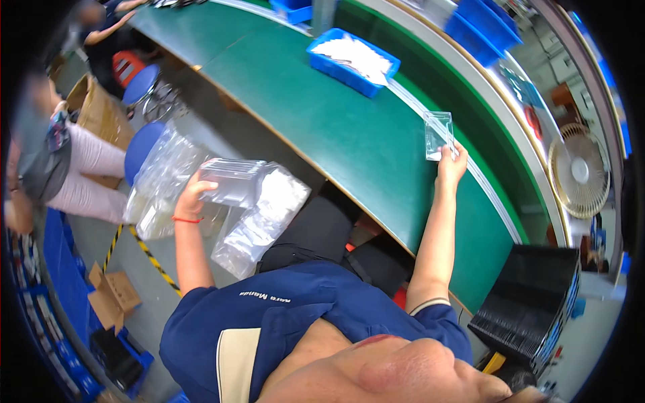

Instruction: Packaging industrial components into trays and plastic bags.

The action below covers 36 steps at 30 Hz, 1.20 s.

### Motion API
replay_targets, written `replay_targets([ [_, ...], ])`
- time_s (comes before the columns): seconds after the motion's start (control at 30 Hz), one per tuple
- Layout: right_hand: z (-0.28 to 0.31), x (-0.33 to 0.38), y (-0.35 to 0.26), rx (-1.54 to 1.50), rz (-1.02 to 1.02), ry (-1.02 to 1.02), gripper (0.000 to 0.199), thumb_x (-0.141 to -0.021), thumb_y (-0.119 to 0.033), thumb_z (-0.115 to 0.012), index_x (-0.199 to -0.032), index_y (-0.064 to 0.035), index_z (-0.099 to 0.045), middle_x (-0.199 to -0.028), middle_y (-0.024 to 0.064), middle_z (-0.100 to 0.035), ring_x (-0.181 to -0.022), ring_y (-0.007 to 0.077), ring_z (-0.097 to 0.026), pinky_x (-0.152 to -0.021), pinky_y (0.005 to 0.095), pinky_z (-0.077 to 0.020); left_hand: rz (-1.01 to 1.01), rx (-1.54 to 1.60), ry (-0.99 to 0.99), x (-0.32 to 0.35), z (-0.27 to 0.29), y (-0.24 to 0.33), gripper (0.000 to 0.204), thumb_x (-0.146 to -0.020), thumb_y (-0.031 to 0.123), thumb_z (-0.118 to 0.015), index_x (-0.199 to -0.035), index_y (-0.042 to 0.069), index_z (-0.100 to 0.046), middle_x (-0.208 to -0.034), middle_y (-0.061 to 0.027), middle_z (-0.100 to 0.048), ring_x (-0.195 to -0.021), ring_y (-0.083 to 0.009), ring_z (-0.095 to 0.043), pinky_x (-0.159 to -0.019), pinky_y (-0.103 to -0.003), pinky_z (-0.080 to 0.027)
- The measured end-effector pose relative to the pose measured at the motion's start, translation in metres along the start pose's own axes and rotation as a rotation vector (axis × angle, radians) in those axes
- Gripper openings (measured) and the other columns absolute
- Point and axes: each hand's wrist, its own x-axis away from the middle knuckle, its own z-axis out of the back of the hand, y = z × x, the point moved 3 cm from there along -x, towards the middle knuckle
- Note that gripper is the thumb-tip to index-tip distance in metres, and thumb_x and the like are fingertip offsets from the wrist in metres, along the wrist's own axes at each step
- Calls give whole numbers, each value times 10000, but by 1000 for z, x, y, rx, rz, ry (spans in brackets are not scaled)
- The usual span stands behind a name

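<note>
My left hand [195, 195] is closed round a stack of clear plastic trays [234, 180], held off the table's near side above my lap. Beside and below the stack lies a clear plastic bag [259, 225] with more shiny clear plastic in it. Out over the green table, my right hand [452, 163] pinches the lower edge of a single clear plastic tray [439, 134]. That tray is tilted up in front of the white rail along the table's far side.
A blue bin [356, 64] full of white pieces stands on the green table [309, 114]. More clear bags [171, 178] rest by blue stools. Black stacked trays [531, 302] stand at the right, near a fan [579, 170]. A person [60, 154] stands at the left.
</note>
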Motion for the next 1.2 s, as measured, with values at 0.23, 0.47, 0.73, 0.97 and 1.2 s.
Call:
replay_targets([
  [0.23,37,-20,-4,721,72,414,478,-767,-264,-676,-1157,-51,-500,-1058,148,-581,-1008,253,-537,-879,378,-402,-29,13,-371,-55,-100,51,652,-654,173,-648,-1243,-29,-456,-1158,-109,-546,-1066,-199,-506,-953,-309,-356],
  [0.47,-28,72,-87,-132,234,-921,787,-754,-535,-606,-1369,-136,-319,-1339,146,-371,-1234,288,-357,-1003,420,-300,55,-269,-814,-117,-250,74,597,-674,158,-651,-1220,4,-463,-1106,-82,-548,-1038,-165,-491,-910,-268,-367],
  [0.73,-30,72,-79,-337,-48,-1051,876,-661,-239,-640,-1407,-89,-205,-1156,201,-457,-1121,274,-446,-941,357,-354,201,-415,-767,-149,-341,65,690,-698,175,-649,-1323,65,-378,-1148,-87,-537,-1055,-178,-517,-858,-295,-425],
  [0.97,-37,-4,-31,-534,-362,-666,768,-664,-192,-579,-1369,-119,-282,-1170,118,-467,-1030,249,-488,-827,418,-432,42,-122,-371,-156,-337,38,911,-733,478,-664,-1415,96,-197,-1430,-191,-226,-1332,-312,-199,-992,-552,-245],
  [1.2,-47,-119,9,-600,-523,-388,352,-695,-312,-618,-959,-87,-555,-917,80,-537,-819,217,-518,-653,375,-450,-715,-461,-111,-135,-319,-20,382,-741,89,-681,-1088,15,-539,-1058,-124,-534,-933,-229,-546,-769,-312,-483],
])
